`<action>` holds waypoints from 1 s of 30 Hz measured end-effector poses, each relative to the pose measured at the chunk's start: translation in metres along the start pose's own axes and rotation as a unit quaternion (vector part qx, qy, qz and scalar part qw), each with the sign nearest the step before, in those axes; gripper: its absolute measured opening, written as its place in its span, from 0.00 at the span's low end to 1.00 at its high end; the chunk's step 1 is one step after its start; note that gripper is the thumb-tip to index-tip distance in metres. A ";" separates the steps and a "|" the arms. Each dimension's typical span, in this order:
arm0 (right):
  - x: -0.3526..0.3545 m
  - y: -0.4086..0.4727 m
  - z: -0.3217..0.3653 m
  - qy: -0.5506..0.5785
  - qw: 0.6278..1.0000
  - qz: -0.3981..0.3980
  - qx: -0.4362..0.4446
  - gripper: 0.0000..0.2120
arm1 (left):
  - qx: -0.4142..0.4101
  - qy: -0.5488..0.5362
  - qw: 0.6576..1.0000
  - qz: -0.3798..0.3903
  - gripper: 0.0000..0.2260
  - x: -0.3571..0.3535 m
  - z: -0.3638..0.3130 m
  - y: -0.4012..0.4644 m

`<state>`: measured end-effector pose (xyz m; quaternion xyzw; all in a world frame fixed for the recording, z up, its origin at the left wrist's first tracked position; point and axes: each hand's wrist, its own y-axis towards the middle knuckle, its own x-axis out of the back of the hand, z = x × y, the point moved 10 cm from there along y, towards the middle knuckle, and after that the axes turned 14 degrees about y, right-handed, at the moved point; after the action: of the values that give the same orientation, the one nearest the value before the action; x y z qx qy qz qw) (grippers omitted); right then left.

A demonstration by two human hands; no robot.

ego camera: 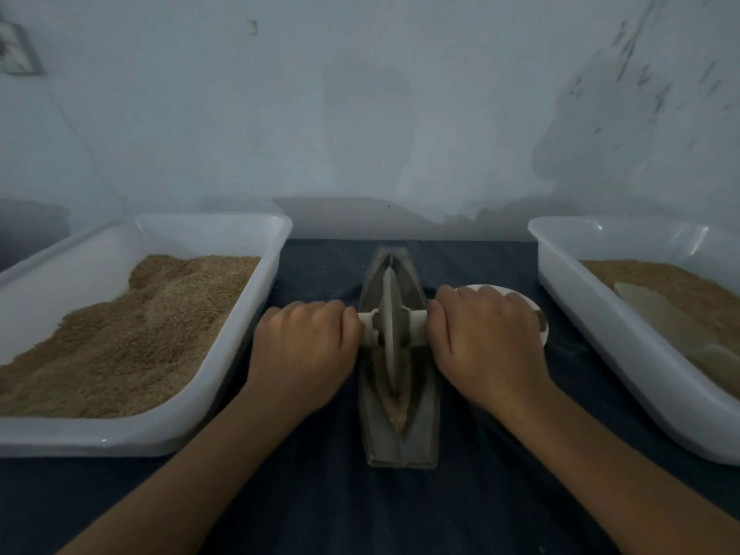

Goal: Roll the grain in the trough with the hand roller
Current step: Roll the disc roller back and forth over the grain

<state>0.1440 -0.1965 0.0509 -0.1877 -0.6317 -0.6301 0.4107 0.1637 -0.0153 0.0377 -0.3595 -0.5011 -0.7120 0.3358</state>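
Between two white trays of grain, on the dark cloth-covered surface, your left hand and right hand each grip a handle of the hand roller, its disc standing in the grain-filled trough.

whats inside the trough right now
Inside the trough stands the roller's disc on its edge, with brownish grain heaped along the near groove. Grain under the disc is covered. Left hand and right hand grip the handle ends.
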 end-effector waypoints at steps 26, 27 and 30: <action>-0.044 0.057 -0.035 0.009 0.989 0.115 -0.088 0.21 | -0.032 0.119 0.992 0.029 0.09 -0.027 -0.011 0.072; -0.054 0.067 -0.044 0.004 0.986 0.132 -0.103 0.17 | -0.012 0.118 0.992 0.053 0.09 -0.033 -0.009 0.089; -0.068 0.075 -0.054 0.024 0.976 0.172 -0.128 0.08 | 0.022 0.103 0.991 0.079 0.11 -0.037 -0.007 0.110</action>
<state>0.2561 -0.2187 0.0400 -0.3297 -0.4944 -0.6295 0.5006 0.2734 -0.0472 0.0565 -0.3150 -0.4497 -0.7051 0.4487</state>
